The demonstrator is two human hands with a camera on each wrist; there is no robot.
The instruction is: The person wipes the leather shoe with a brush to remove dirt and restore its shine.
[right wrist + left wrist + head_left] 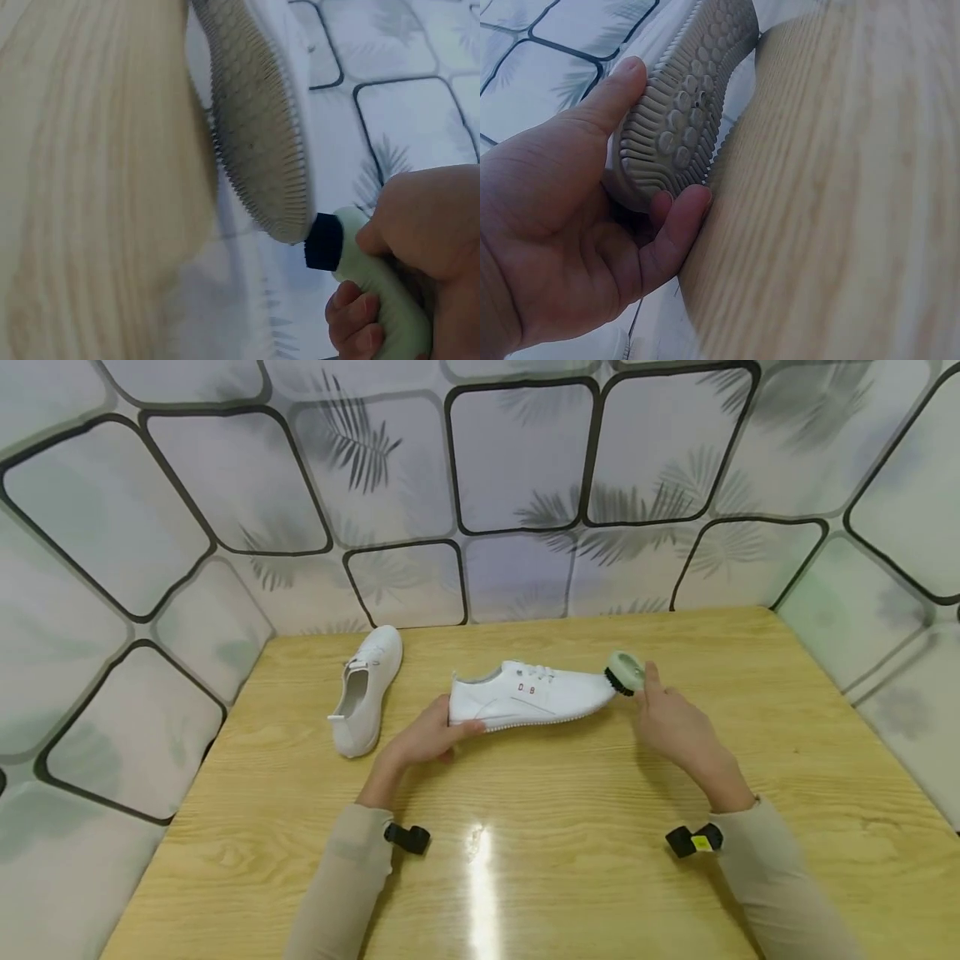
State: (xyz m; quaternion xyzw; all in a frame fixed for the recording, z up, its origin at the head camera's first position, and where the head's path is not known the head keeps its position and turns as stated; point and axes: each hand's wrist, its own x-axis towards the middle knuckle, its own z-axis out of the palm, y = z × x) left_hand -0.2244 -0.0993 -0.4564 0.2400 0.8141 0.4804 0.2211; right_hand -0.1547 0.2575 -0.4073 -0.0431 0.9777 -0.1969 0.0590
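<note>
A white lace-up shoe (536, 695) with small red letters on its side points its toe to the right in the head view. My left hand (432, 732) grips it by the heel, thumb along the sole's edge and fingers around the back. In the left wrist view the studded, ridged sole (694, 105) faces the camera. My right hand (678, 724) holds a pale green brush (628, 670) with black bristles by its handle. The bristles (324, 241) are right at the shoe's toe in the right wrist view.
The matching white shoe (365, 692) stands upright at the left on the wooden table (570, 827), toe pointing to the back. A patterned fabric wall (517, 460) rises behind the table and along both sides.
</note>
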